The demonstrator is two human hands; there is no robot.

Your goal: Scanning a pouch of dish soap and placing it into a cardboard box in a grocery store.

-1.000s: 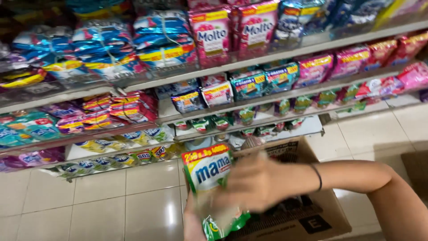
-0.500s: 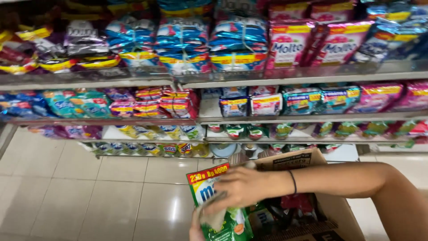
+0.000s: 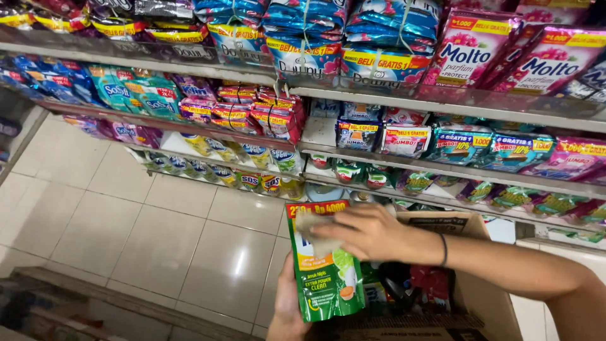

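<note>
the view has swung left since the earlier frame, so more floor shows, and the green refill pouch point(image 3: 325, 262) now stands upright instead of leaning. the left hand point(image 3: 287, 309) grips the pouch from below, fingers closed round its lower edge. the right hand point(image 3: 366, 230) presses a pale cloth point(image 3: 314, 230) against its upper front. just behind and right of the hands sits an open cardboard box point(image 3: 470, 287). beyond them run metal shelves point(image 3: 442, 167) packed with bright sachets, above pale floor tiles point(image 3: 158, 233).

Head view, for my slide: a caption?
Left hand holds a green pouch; right hand presses a cloth on it.
</note>
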